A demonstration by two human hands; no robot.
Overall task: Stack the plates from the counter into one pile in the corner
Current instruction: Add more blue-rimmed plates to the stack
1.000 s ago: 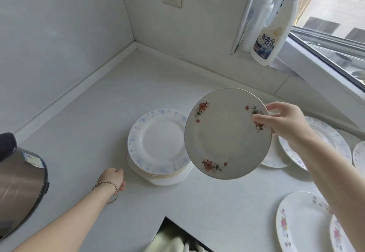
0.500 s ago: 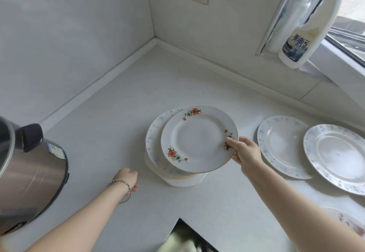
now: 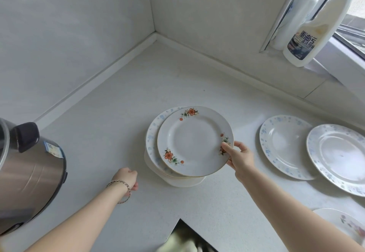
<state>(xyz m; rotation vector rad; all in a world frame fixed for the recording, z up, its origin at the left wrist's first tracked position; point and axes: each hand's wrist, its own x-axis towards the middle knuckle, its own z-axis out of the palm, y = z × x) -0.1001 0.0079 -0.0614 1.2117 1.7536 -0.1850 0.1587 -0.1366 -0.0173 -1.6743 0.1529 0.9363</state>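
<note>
1. Right hand (image 3: 240, 157): grasping the flowered plate (image 3: 194, 141) by its right rim, thumb on top, fingers underneath.
2. Flowered plate: nearly flat over the pile (image 3: 153, 133), shifted right so it overhangs that side. Cannot tell whether it touches the pile.
3. Pile: sits on the desk (image 3: 118, 113), out from the wall corner; its top plate is blue-patterned.
4. Left hand (image 3: 127, 178): clenched loosely and holding nothing, on the desk just left of the pile, apart from it; bracelet (image 3: 122, 188) at the wrist.
5. Right of the pile: two blue-patterned plates (image 3: 284, 149) flat on the desk, overlapping.
6. Far left of the pile: rice cooker (image 3: 29, 172).
</note>
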